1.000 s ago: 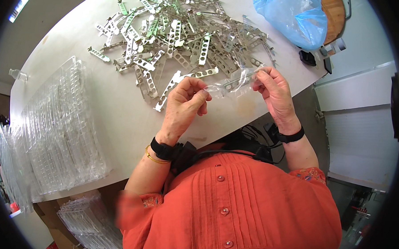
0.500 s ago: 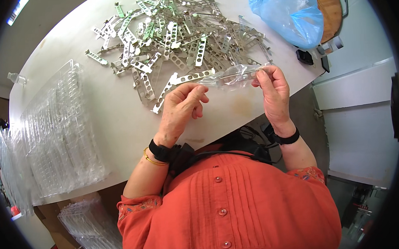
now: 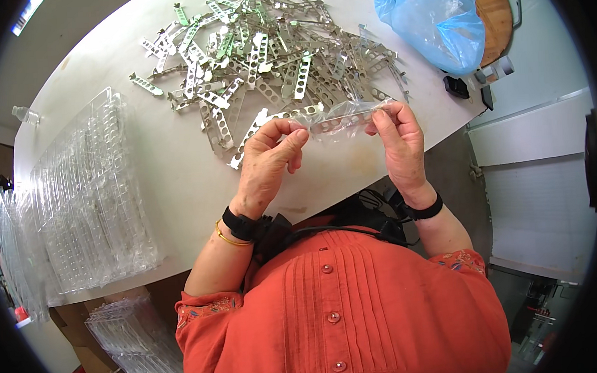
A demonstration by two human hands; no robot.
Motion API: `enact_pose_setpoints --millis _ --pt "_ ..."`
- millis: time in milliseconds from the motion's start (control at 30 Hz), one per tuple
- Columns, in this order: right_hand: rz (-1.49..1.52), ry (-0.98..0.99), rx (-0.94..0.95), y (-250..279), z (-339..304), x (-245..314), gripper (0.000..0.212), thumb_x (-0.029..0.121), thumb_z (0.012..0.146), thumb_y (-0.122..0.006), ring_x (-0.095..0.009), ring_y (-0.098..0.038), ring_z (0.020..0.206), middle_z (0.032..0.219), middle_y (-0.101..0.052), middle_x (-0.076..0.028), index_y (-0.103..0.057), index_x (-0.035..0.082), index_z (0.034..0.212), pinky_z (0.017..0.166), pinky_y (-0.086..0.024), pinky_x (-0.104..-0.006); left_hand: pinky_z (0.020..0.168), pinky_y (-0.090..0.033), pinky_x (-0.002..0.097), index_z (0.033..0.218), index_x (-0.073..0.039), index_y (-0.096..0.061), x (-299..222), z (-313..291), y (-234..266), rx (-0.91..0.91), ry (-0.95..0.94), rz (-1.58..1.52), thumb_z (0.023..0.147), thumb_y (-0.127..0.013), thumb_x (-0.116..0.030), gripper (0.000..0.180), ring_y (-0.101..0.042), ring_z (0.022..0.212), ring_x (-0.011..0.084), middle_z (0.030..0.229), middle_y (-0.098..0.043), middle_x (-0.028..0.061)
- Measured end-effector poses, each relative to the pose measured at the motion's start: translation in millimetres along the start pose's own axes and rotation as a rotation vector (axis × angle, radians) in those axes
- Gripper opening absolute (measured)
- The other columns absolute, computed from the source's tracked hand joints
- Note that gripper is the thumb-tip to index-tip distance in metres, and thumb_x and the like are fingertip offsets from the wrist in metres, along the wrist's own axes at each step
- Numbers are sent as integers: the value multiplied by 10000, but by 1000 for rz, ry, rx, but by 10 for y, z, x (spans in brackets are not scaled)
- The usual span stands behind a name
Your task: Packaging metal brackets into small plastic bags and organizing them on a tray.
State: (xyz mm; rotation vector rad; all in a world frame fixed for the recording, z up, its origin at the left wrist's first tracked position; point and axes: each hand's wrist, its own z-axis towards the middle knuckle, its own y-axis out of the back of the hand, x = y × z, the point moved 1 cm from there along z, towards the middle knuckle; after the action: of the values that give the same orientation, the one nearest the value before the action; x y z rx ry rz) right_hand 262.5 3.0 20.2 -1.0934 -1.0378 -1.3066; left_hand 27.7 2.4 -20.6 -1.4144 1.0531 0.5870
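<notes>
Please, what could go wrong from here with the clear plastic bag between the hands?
The metal bracket, apparently inside the clear bag, might tear its thin film. The bag could catch on the loose bracket heap just beyond it. If the right hand loosens its pinch, the bag might slip.

My right hand [image 3: 403,148] hides one end of the strip [image 3: 346,123]; far right, a blue bag [image 3: 431,27] partly covers the cut-off board [image 3: 496,14].

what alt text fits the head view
A person's right hand holds clear plastic around a perforated metal strip, left hand at the other end, over a pale table. Beyond lies a heap of similar strips; clear trays left, blue bag right.
</notes>
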Motion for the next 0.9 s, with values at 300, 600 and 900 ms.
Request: enact_pose_setpoints --millis 300,600,900 --pt "86 -30 -29 16 -25 -34 96 138 1006 -616 -81 -607 833 947 -642 6 -596 61 1062 820 -513 -275 521 -367 215 950 -70 -646 -26 -7 -24 40 4 -27 957 -697 -145 91 -520 566 74 848 -672 12" --pt "95 22 -71 -9 2 -45 81 138 1008 -616 -84 -604 815 923 -646 3 -594 68 1039 809 -511 -282 534 -390 224 916 -63 -640 -17 -4 -8 108 19 75 950 -699 -140 103 -519 573 79 766 -634 7" --pt "290 -134 -94 56 -1 -45 68 151 1002 -621 -91 -602 807 918 -660 0 -598 93 1027 790 -483 -277 543 -430 228 948 -77 -574 -67 -6 -41 106 -124 -106 991 -625 -110 74 -550 607 102 1060 -704 135"
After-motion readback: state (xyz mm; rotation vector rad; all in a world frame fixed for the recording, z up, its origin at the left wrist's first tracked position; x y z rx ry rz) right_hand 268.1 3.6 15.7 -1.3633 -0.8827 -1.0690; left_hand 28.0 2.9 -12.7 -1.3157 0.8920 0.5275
